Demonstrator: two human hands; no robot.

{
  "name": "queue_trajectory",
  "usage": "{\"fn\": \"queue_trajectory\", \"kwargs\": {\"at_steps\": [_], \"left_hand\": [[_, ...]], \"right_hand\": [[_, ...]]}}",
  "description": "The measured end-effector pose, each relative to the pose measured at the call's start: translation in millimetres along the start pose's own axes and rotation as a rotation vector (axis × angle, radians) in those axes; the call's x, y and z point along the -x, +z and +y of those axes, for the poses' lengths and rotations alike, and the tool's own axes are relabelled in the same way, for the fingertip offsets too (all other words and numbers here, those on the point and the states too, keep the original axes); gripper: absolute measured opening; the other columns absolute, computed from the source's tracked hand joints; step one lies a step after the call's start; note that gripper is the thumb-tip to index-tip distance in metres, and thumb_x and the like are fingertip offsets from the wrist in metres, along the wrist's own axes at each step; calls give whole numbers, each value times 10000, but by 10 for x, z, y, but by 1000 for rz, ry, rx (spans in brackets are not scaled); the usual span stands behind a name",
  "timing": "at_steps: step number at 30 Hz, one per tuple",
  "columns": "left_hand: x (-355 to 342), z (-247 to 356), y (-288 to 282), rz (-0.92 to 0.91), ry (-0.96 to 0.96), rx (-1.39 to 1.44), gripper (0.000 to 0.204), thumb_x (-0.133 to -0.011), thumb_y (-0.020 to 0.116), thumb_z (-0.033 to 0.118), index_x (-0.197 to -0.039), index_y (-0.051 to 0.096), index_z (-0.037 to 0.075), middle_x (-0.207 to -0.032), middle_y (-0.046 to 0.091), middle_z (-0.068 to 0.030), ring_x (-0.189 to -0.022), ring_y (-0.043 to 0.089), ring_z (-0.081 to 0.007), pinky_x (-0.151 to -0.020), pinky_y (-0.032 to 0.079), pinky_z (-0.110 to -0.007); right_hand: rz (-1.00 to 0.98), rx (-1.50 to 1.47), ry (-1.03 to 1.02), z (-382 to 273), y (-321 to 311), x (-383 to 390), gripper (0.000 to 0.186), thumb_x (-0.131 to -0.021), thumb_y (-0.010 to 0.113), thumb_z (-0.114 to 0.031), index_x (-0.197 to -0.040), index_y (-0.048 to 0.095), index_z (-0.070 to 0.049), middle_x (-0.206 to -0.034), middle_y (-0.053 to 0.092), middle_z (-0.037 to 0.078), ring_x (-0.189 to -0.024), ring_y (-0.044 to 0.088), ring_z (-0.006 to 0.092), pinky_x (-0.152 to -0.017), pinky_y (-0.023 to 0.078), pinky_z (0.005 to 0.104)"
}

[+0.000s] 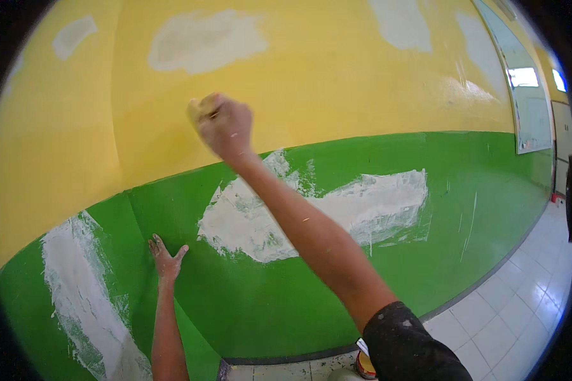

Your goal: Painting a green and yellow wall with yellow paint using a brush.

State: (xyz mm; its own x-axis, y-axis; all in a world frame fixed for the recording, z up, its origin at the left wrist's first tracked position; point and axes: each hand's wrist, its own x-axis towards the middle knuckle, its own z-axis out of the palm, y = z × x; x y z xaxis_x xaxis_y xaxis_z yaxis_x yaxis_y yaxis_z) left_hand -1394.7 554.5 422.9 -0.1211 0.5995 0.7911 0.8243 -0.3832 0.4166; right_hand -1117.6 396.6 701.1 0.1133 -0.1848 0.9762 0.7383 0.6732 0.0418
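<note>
My right hand (227,127) is raised in front of the yellow upper wall (311,95), its fingers closed. A small yellowish edge shows at the fingers, but blur and the similar wall colour hide what it is. Lower down on the left, my left hand (167,259) has its fingers spread against the green lower wall (260,298), near the inside corner, and holds nothing. A rough white filler patch (375,203) spreads over the green wall behind my right forearm. Left of the corner runs another white filler patch (76,279), tall and streaky.
Pale patches, one of them a wide patch (206,41), mark the yellow wall above. An open can (365,365) stands on the tiled floor (502,311) by my right sleeve. A framed glossy panel (531,108) hangs at the far right, near a cabinet (564,130).
</note>
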Motion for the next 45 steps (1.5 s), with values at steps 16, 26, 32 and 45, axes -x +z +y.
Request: {"fn": "queue_trajectory", "kwargs": {"at_steps": [16, 26, 32, 45], "left_hand": [[20, 52, 40, 23, -25, 12, 1192, -707, 673, 668, -1484, 87, -22, -1523, 60, -306, -1431, 64, -407, -1161, 111, -486], [12, 5, 86, -37, -89, 4, 1253, -682, 619, 751, -1492, 17, 9, -1523, 8, -310, -1432, 22, -411, -1162, 77, -500], [18, 70, 69, -30, -74, 8, 1236, -705, 613, 734, -1486, 13, -12, -1515, -1, -329, -1423, 25, -441, -1155, 93, -514], [63, 95, 6, -38, -78, 34, 1213, -728, 642, 678, -1480, -1, -24, -1512, -38, -330, -1423, -26, -440, -1157, 95, -510]], "right_hand": [[345, -49, 168, 2382, -3844, -407, 217, -827, 643, -155, -984, 697, -14, -818, 702, 99, -671, 674, 191, -586, 547, 289], [202, 860, -316, 1003, -1216, 301, 236, -859, 573, -220, -1034, 641, -77, -940, 650, 124, -773, 618, 288, -630, 514, 403], [-36, 416, -218, -3, 298, 667, 158, -777, 628, -143, -925, 622, -88, -877, 635, 126, -784, 620, 296, -586, 483, 417], [153, -551, 418, 1039, -786, 163, 154, -807, 672, -59, -929, 667, 35, -769, 656, 92, -627, 653, 176, -585, 580, 300]]}}
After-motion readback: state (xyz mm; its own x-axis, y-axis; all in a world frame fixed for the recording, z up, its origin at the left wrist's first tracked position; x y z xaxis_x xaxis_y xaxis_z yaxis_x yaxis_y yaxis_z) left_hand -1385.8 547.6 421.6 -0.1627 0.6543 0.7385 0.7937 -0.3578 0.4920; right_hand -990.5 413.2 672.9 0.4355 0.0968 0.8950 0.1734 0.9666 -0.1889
